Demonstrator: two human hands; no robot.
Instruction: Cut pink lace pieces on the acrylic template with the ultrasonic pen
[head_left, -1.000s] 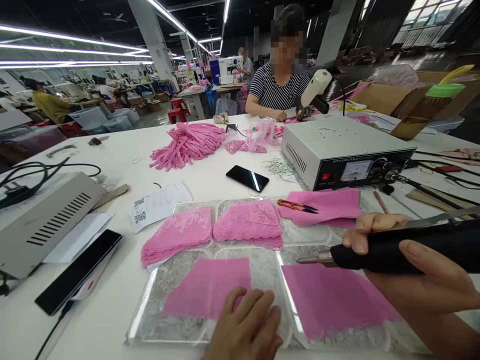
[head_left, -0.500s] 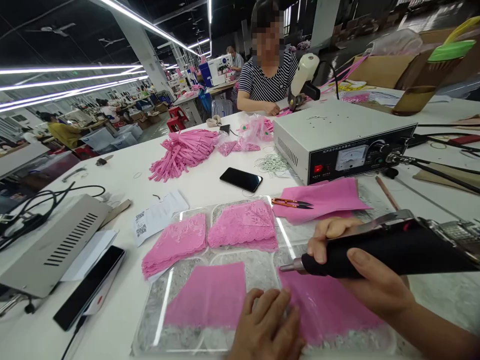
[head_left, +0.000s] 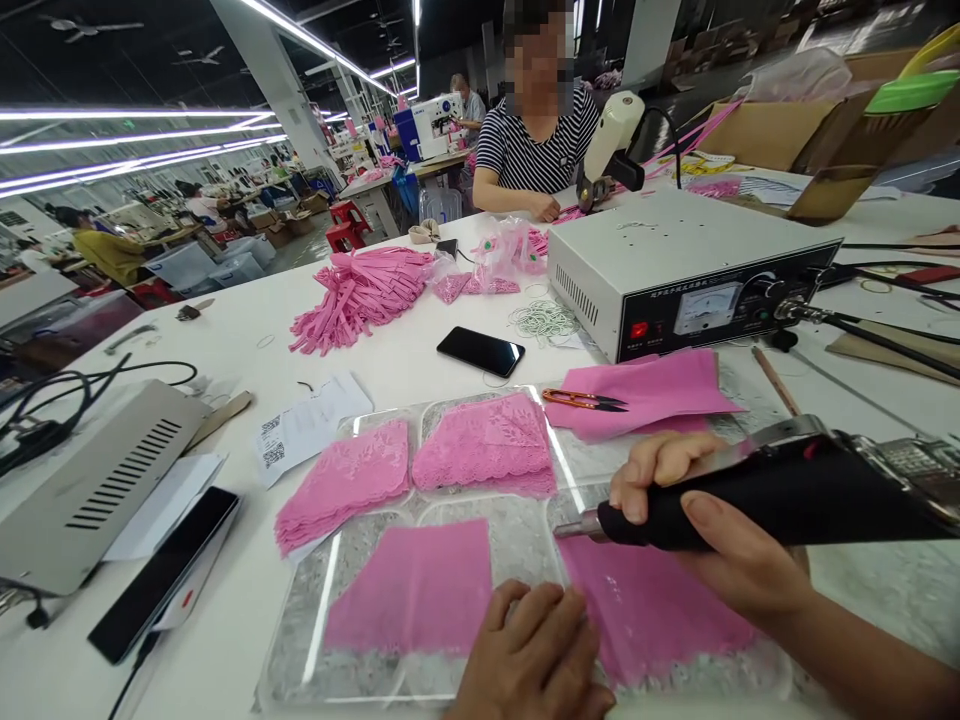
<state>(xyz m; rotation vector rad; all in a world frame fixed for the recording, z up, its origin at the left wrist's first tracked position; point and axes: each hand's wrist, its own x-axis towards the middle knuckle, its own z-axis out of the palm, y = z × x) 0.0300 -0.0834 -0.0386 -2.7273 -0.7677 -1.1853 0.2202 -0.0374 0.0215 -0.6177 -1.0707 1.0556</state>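
My right hand [head_left: 739,550] grips a black handheld ultrasonic welder [head_left: 720,510] with a narrow metal tip. That tip rests at or just above the upper left corner of a pink fabric piece [head_left: 660,610]; contact is unclear. My left hand [head_left: 529,650] lies at this piece's left edge, its fingers bent and close together, the fingertips hidden. Both are over a clear template [head_left: 517,515] with rounded cutouts. Left of my left hand, another pink fabric piece [head_left: 420,585] lies in its own cutout. Behind it are two stacks of pink lace pieces [head_left: 484,445].
A grey control box [head_left: 697,270] stands at the back right, with thread snips [head_left: 585,400] on folded pink fabric before it. Phones [head_left: 480,350], a second grey box [head_left: 112,480] and pink strips [head_left: 367,290] lie about. A person in a striped top sits opposite.
The whole view has shifted slightly. Both hands, the welder and the fabric pieces keep nearly the same places relative to one another.
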